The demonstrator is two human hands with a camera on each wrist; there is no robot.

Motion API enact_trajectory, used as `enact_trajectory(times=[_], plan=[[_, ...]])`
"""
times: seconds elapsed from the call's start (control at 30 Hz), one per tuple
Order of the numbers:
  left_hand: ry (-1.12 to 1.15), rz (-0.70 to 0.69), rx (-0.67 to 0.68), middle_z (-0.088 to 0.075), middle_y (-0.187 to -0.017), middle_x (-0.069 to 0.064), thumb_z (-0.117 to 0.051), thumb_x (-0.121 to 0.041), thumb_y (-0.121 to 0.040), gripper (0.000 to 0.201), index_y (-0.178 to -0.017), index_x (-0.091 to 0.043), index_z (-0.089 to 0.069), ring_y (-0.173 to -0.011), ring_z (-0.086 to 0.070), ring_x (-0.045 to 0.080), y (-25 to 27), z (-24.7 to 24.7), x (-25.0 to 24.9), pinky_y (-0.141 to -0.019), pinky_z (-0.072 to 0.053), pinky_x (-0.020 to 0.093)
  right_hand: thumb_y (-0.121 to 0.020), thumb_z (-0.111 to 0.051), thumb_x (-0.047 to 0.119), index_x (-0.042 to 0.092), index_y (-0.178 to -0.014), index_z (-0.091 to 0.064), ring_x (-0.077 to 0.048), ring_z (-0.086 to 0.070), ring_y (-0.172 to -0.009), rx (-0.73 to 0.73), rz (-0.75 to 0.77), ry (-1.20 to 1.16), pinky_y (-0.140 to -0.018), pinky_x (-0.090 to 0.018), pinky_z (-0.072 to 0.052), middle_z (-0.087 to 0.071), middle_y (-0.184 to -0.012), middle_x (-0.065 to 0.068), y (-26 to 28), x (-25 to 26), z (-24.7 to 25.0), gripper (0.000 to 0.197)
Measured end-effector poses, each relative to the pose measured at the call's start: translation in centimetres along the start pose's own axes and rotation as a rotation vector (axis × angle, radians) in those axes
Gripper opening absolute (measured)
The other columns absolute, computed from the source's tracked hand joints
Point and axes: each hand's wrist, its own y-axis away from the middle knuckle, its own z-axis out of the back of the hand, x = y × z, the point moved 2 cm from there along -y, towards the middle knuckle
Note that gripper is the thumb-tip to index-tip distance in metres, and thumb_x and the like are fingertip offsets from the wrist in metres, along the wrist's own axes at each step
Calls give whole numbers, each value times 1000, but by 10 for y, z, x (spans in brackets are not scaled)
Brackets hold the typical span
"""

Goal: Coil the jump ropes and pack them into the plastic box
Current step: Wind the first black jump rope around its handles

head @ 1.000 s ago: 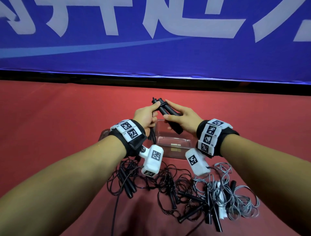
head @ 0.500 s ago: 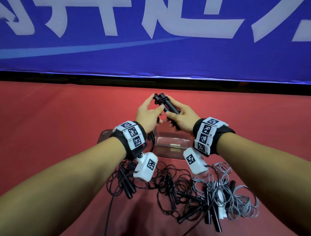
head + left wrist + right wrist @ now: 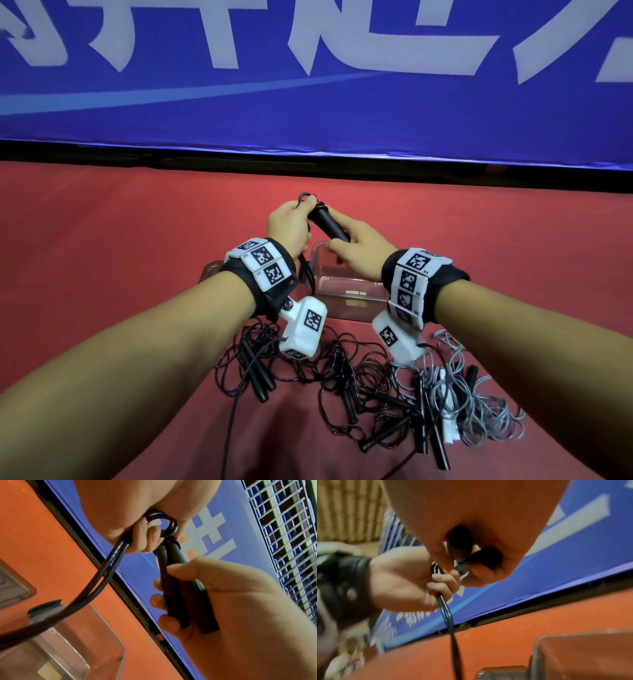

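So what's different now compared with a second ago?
The left hand now grips the black cord, looped at the top of the handles; before, it only touched them. The right hand still holds both handles. Box and rope pile unchanged.

Dim, warm light; right wrist view motion-blurred

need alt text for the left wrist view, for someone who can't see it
The right hand grips two black jump-rope handles side by side, while the left hand above pinches their black cord looped at the handle tops. Below, the cord trails past a clear plastic box on red cloth.
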Motion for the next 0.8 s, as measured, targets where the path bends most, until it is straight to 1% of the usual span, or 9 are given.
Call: enact_trajectory(times=[0.1, 0.23, 0.33, 0.47, 0.53, 0.6, 0.67, 0.73, 0.8], plan=[[74, 23, 33, -36, -58, 0, -57, -23, -101, 13, -94, -12, -61, -34, -31, 7, 1, 1, -4, -34, -22, 16, -93, -56, 1, 22, -140, -54, -19, -57, -57, 9, -63, -342, -46, -22, -43, -55, -86, -16, 0, 2, 2, 51], [62, 19, 40, -38, -60, 0, -56, -21, -103, 13, -104, -10, -62, -34, -33, 6, 3, 4, -3, -34, -22, 17, -98, -51, 10, 33, -142, -51, -18, -58, -55, 61, -145, -565, -44, -22, -41, -59, -91, -17, 1, 1, 2, 50], [-22, -20, 79, -42, -63, -1, -54, -28, -104, 18, -104, -14, -63, -42, -37, 8, 5, 4, -1, -35, -25, 16, -102, -54, 21, 42, -150, -39, -23, -51, -57, 20, -42, -309, -48, -26, -40, -60, -82, -11, -4, -4, 4, 55], [-137, -66, 66, -48, -61, -1, -52, -42, -103, 33, -87, -16, -63, -44, -40, 13, 4, 6, 2, -41, -29, 21, -101, -53, 31, 48, -154, -24, -13, -49, -52, -27, 76, 163, -60, -27, -44, -56, -70, 6, -2, 0, 5, 63], [-176, -80, 23, -49, -60, 1, -56, -50, -99, 43, -72, -16, -58, -45, -40, 15, 3, 8, 1, -46, -31, 25, -100, -51, 38, 54, -153, -14, -20, -55, -64, -74, 100, 424, -67, -33, -48, -55, -74, 8, 2, 5, 3, 67], [-190, -67, -15, -48, -59, 2, -59, -47, -97, 46, -65, -16, -54, -46, -39, 16, 2, 8, 1, -47, -30, 27, -99, -49, 45, 58, -152, -6, -29, -57, -77, -107, 109, 582, -73, -39, -50, -55, -85, 1, 6, 6, 0, 69], [-187, -40, -27, -46, -59, 3, -58, -39, -98, 38, -69, -14, -55, -47, -36, 18, -1, 8, 2, -47, -27, 28, -98, -50, 47, 58, -152, -6, -32, -59, -83, -131, 103, 624, -75, -40, -51, -57, -91, -1, 6, 5, -3, 70], [-192, -61, -20, -42, -56, 3, -55, -33, -97, 35, -67, -15, -53, -49, -34, 20, -2, 7, 2, -50, -24, 31, -93, -59, 44, 52, -153, -18, -28, -64, -87, -161, 62, 551, -77, -38, -54, -66, -101, 0, 3, 5, -1, 73], [-215, -92, -11, -40, -54, 3, -52, -32, -98, 36, -65, -17, -51, -50, -34, 21, -2, 8, 3, -53, -25, 33, -87, -68, 34, 44, -153, -30, -21, -66, -73, -147, -19, 328, -72, -35, -57, -69, -101, 1, -1, 5, 0, 77]])
